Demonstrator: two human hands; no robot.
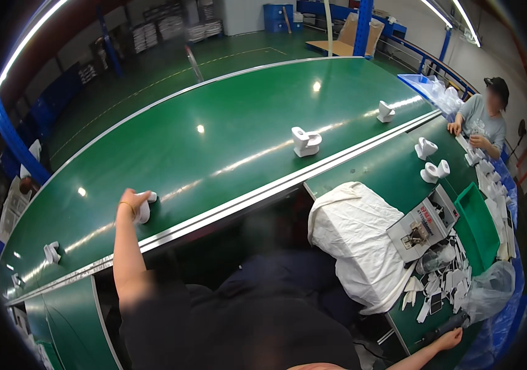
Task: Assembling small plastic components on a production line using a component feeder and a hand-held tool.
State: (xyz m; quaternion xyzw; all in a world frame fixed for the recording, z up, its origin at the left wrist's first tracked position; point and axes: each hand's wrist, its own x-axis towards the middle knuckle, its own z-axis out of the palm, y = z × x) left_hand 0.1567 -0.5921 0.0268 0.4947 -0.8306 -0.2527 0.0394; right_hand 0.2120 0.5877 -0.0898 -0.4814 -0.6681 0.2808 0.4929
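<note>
My left hand (131, 201) reaches out over the green conveyor belt (232, 135). Its fingers are closed round the upper part of a white plastic housing (144, 214) that rests on the belt. Far off at the lower right, my right hand (451, 338) has its fingers curled in, close beside a dark electric screwdriver (444, 328) on the side bench. Whether those fingers touch the tool or hold something small, I cannot make out. More white housings of a similar shape stand along the belt, one in the middle (306, 142) and one at the far right (386, 111).
A white cloth (359, 240) drapes over the bench (350, 173) edge. Beside it are a grey-white boxy device (423, 229), a green tray (477, 228) and scattered white pieces (447, 283). Another person (487, 117) works at the far right. A metal rail (239, 208) edges the belt.
</note>
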